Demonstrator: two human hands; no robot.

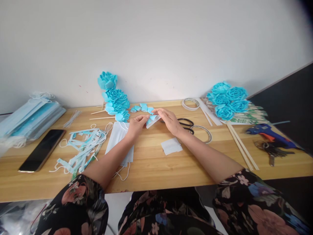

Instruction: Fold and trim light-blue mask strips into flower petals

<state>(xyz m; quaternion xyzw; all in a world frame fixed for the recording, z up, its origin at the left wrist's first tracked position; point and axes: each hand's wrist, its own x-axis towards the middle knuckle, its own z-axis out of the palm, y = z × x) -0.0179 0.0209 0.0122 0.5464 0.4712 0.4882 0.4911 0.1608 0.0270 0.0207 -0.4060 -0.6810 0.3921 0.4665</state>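
Between my two hands, above the middle of the table, is a small blue-and-white piece of material (153, 121). My left hand (138, 125) pinches its left side with thumb and finger. The fingers of my right hand (168, 120) are bent over its upper right edge and hold it there. Small curled blue pieces (143, 107) lie just behind my fingers. A white square piece (171, 146) lies flat in front of my right hand. Under my left forearm are flat face masks (126, 150), partly hidden. Black scissor handles (187, 122) show beside my right wrist.
On the wooden table (151, 176), blue flowers (116, 98) stand at the back left, more flowers (228, 99) at the right. Left are a mask stack (36, 114), a phone (42, 150) and cut strips (84, 147); right are tape rolls (190, 104), sticks (242, 145), a glue gun (271, 133) and keys (272, 150).
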